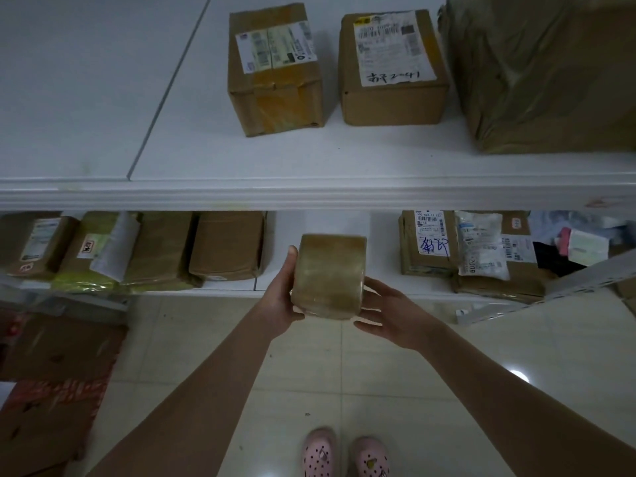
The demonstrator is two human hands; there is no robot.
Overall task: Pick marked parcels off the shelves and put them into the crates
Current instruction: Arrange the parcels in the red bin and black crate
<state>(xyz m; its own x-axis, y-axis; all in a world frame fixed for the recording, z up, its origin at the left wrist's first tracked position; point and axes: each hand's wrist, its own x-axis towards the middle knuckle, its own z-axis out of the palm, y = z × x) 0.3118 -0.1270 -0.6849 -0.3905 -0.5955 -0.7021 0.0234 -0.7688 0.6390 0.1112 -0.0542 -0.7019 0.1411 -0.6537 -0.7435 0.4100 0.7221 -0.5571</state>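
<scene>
- My left hand (280, 297) grips the taped parcel (328, 275) by its left side, thumb up along it.
- My right hand (389, 311) is open, fingers straight against the parcel's right side and underside.
- The parcel is held in the air, just below the shelf edge (206, 196).
- Above the shelf edge stand the yellow-taped box (275, 98) and the handwritten-label box (392, 101).

L hand (280, 299) grips taped parcel (329, 277), R hand (389, 313) props it w/ straight fingers, before lower shelf (382, 259).
</scene>
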